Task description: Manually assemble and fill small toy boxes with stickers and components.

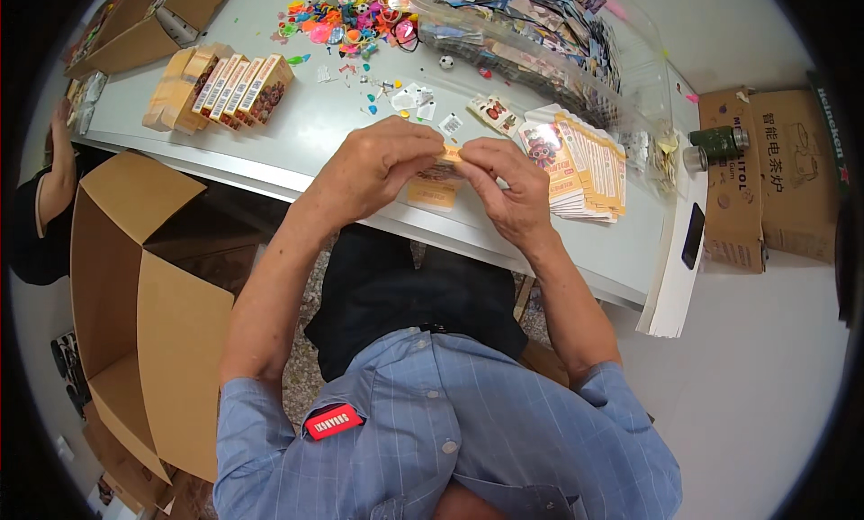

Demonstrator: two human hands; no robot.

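Observation:
Both hands meet over the near edge of a grey table (pixel 297 133). My left hand (pixel 378 165) and my right hand (pixel 504 183) together pinch a small orange paper packet (pixel 439 180) by its top edge, fingers closed on it. The packet hangs between them, mostly hidden by the fingers. Right of my right hand lies a fanned stack of flat yellow packets with a cartoon figure (pixel 576 165).
A row of filled orange packets (pixel 225 88) stands at the left. A heap of small coloured toys (pixel 351 21) and a clear bag of cards (pixel 540 34) lie at the back. Open cardboard boxes (pixel 144 313) stand beside my left knee. A black phone (pixel 693 235), a green can (pixel 715 144) and another person's arm (pixel 54 174) are at the edges.

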